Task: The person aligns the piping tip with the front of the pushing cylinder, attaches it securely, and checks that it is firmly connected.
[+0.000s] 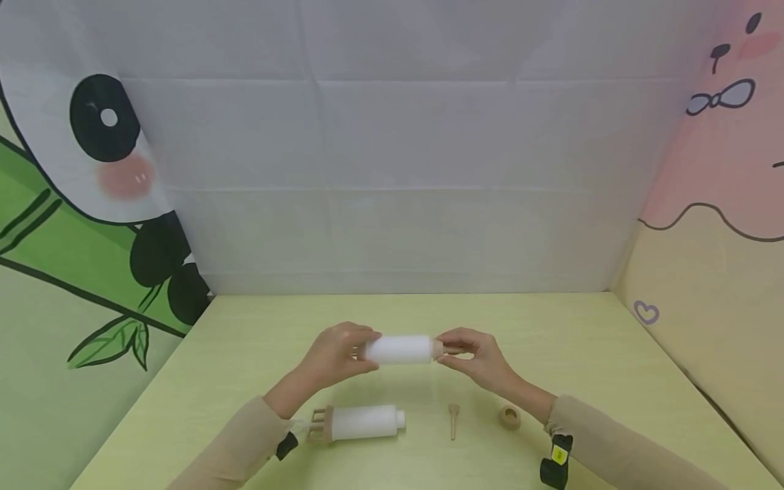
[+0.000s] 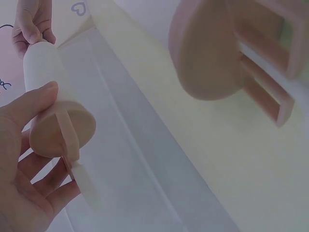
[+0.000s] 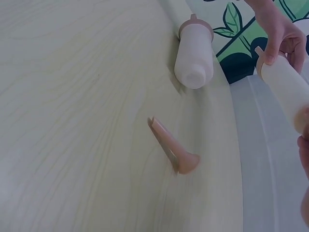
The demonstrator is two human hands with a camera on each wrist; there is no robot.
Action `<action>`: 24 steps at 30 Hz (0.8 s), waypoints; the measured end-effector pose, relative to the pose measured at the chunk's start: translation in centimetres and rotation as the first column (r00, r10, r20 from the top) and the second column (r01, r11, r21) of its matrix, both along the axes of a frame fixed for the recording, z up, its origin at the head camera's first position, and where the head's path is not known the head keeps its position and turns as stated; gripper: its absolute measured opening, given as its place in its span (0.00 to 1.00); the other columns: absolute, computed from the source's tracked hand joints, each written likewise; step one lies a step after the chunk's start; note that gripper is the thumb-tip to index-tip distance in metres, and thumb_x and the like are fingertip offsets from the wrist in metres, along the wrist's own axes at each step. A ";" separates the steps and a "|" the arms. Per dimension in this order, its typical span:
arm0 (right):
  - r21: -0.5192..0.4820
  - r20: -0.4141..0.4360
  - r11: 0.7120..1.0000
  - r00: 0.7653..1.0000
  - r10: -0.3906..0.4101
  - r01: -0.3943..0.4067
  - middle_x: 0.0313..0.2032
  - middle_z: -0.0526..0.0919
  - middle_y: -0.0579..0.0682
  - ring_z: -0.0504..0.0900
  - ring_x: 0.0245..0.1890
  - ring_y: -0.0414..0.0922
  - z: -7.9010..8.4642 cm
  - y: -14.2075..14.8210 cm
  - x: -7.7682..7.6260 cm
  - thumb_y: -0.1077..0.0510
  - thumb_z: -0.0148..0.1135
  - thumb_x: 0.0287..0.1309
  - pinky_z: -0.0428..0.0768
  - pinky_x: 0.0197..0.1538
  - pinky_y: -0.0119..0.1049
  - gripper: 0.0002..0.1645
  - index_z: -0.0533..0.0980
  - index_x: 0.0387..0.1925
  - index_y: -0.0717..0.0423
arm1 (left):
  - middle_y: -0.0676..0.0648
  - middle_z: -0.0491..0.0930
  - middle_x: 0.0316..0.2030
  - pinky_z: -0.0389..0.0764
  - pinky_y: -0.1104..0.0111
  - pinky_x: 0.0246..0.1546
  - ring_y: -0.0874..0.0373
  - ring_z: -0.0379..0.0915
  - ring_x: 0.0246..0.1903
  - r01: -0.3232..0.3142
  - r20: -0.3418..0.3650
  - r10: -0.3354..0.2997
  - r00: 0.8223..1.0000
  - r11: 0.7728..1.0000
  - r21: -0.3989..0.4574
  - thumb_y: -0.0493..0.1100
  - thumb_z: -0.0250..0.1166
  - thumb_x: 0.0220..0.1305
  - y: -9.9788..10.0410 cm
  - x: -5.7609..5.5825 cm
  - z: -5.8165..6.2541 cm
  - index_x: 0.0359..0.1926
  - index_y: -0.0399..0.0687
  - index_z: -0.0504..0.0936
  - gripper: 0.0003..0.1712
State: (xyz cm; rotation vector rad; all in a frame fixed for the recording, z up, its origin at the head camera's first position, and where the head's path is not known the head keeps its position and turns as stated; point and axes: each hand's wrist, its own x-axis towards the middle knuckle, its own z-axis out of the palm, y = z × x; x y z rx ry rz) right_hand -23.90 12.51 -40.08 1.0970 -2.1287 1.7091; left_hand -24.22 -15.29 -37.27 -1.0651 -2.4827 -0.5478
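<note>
the left hand [image 1: 339, 350] holds a white bottle [image 1: 399, 350] near its tan base [image 2: 87, 128], with the thumb and fingers curled around it. the right hand [image 1: 478, 357] pinches a tan stem [image 1: 454, 350] at the other end. so the bottle is between the two hands, lying sideways and, it seems, lifted above the worktop [image 1: 588, 327].

whether the stem is well fixed to the bottle, i cannot tell, because fingers cover part of it. if it is loose, it may slip out when the right hand tilts; if it is not held straight, it could bind at the tan collar [image 1: 437, 349]. the bottle looks smooth, so a weak grip of the left hand may let it turn.

below the left hand in the head view, a second bottle [image 1: 365, 422] lies on its side, its tan loops [image 1: 317, 425] just beside the left sleeve [image 1: 245, 442]; this arm might knock it and make it roll. below the gap between the hands, toward the right one, lies a peg [image 1: 453, 422]. a tan ring [image 1: 510, 417] sits near the right wrist [image 1: 542, 401], which might push it away if lowered.
</note>
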 end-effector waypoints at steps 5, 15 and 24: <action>0.040 -0.064 0.998 0.997 -0.046 0.048 0.37 0.80 0.63 0.81 0.37 0.42 0.1 0.0 0.0 0.74 0.65 0.43 0.79 0.38 0.47 0.17 0.76 0.39 0.71 | 0.45 0.82 0.38 0.79 0.68 0.32 0.53 0.77 0.37 -0.001 -0.012 0.001 1.000 1.000 0.008 0.44 0.75 0.39 0.0 -0.2 -0.3 0.42 0.40 0.82 0.25; 0.047 -0.236 0.997 0.971 -0.046 0.059 0.37 0.78 0.63 0.79 0.37 0.52 0.7 -0.2 -0.2 0.76 0.66 0.40 0.79 0.36 0.49 0.18 0.75 0.38 0.69 | 0.46 0.82 0.38 0.79 0.67 0.32 0.53 0.77 0.36 0.003 -0.037 -0.002 0.999 1.000 0.027 0.44 0.76 0.38 -0.2 -0.5 -0.2 0.41 0.41 0.82 0.25; 0.044 -0.326 0.999 0.945 -0.013 0.029 0.37 0.77 0.62 0.79 0.38 0.51 -0.1 0.0 -0.7 0.79 0.66 0.37 0.80 0.33 0.47 0.21 0.74 0.38 0.69 | 0.46 0.82 0.39 0.79 0.68 0.33 0.54 0.77 0.38 -0.004 -0.017 0.005 1.000 1.000 0.028 0.45 0.76 0.38 -0.2 -0.7 -0.2 0.42 0.42 0.82 0.25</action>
